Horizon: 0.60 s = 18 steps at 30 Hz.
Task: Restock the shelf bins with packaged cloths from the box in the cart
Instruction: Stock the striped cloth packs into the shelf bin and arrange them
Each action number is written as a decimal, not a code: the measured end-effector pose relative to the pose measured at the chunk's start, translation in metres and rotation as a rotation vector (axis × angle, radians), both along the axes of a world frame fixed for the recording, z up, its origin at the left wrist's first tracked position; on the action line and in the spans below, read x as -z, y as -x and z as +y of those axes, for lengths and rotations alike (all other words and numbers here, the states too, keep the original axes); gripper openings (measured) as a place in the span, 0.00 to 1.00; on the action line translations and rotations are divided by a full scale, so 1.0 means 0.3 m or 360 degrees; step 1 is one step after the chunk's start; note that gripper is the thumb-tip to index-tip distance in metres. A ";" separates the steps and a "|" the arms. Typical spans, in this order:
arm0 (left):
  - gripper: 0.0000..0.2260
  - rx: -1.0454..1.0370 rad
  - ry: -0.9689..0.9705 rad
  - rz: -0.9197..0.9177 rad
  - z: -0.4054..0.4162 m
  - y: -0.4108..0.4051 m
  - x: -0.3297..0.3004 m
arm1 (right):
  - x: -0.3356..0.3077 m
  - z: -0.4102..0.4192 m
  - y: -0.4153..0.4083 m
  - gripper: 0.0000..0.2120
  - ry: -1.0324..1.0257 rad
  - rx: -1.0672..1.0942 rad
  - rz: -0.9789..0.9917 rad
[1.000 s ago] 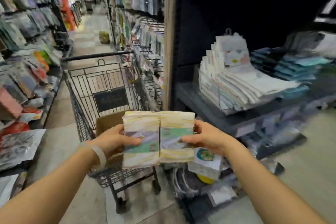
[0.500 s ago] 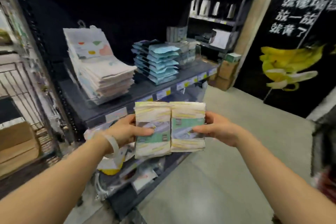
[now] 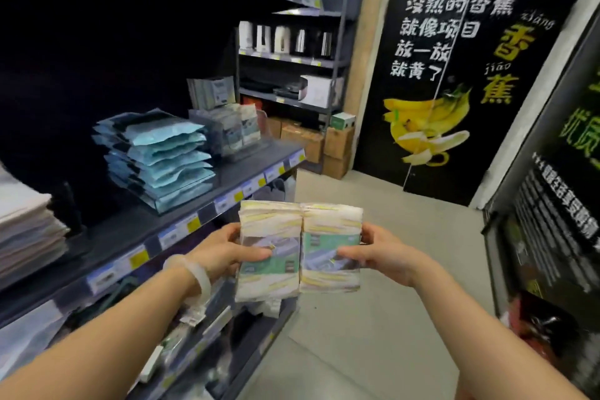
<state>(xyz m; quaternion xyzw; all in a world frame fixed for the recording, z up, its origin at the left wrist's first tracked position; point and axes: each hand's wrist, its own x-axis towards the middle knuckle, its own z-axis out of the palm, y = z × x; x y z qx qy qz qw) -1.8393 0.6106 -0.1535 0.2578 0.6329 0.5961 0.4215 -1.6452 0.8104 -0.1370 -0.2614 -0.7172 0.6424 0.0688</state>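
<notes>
Packaged cloths (image 3: 300,250), in two side-by-side stacks with yellow-striped wrappers, are held upright in the air in front of the shelf (image 3: 201,204). The left stack is gripped by the left hand (image 3: 227,252), thumb across its front; the right stack is gripped by the right hand (image 3: 378,252) in the same way. A white bracelet (image 3: 198,274) is worn on the left wrist. Blue packets (image 3: 159,153) are stacked on the shelf, beside a clear bin (image 3: 232,133) of small packs.
</notes>
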 end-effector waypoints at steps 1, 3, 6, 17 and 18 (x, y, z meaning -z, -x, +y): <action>0.51 -0.0014 -0.0006 0.0010 0.051 0.029 -0.003 | -0.006 0.048 0.036 0.20 -0.0009 0.0019 -0.0001; 0.45 -0.0029 -0.0023 0.0008 0.159 0.105 -0.016 | -0.023 0.155 0.127 0.20 -0.0017 0.0051 0.0005; 0.37 -0.0112 -0.0037 -0.0060 0.312 0.246 -0.051 | -0.076 0.323 0.290 0.22 -0.0031 0.0034 -0.0008; 0.21 -0.0602 -0.0157 -0.0158 0.575 0.659 -0.086 | -0.180 0.768 0.851 0.34 -0.0117 -0.0144 0.0089; 0.24 -0.0652 -0.0157 -0.0145 0.581 0.693 -0.081 | -0.188 0.799 0.909 0.34 -0.0110 -0.0170 0.0130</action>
